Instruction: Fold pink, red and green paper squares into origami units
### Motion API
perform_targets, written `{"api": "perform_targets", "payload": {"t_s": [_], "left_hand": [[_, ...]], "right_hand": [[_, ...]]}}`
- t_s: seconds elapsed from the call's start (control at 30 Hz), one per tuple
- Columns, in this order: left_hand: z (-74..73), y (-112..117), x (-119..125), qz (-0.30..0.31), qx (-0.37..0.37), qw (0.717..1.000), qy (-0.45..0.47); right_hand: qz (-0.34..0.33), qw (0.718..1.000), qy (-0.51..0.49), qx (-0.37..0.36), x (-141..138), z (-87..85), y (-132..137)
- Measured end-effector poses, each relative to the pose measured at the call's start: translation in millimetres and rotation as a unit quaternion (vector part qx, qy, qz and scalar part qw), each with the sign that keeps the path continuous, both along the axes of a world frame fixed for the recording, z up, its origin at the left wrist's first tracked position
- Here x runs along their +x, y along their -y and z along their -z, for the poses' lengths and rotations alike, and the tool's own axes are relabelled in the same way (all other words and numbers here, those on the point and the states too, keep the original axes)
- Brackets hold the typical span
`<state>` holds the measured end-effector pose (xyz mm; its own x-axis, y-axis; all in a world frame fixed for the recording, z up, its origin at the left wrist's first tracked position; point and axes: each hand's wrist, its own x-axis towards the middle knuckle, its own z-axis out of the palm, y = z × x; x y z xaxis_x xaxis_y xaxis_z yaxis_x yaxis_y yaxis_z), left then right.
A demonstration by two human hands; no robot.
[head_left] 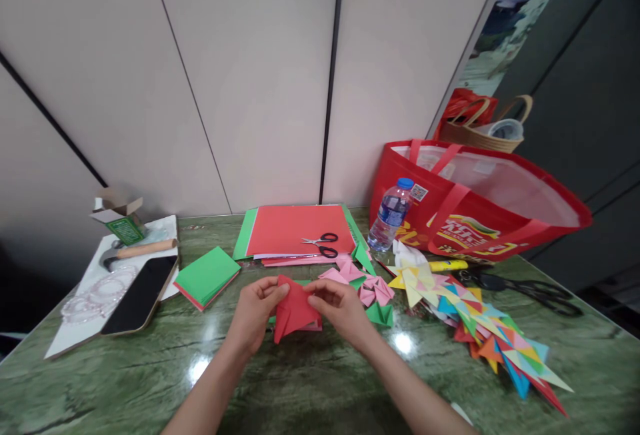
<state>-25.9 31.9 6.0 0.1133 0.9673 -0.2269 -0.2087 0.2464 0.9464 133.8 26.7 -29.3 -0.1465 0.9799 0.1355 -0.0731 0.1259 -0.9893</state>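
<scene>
The left hand point(253, 314) and right hand point(346, 311) each pinch one side of a thin, red, folded paper piece point(296, 310), in front of the person above the glossy green marbled tabletop point(280, 388). An uneven pull between them could skew a crease or tear an edge. Its underside is hidden, so I can't tell whether it touches the papers beneath; if so, those could shift. The small pink folded paper pieces point(377, 290) near the right hand could get knocked by a careless sweep.
</scene>
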Motion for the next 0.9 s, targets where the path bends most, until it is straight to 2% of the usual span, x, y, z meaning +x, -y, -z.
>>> {"api": "perform_targets", "payload": {"t_s": [0.4, 0.9], "left_hand": [[-1.0, -0.3, 0.0, 0.026, 0.004, 1.000, -0.010], [-4.3, 0.3, 2.5, -0.004, 0.013, 1.000, 0.016]], "right_hand": [[0.016, 0.999, -0.029, -0.029, 1.8, -1.8, -0.1], [-0.005, 0.998, -0.066, -0.014, 2.4, -5.1, 0.8]]}}
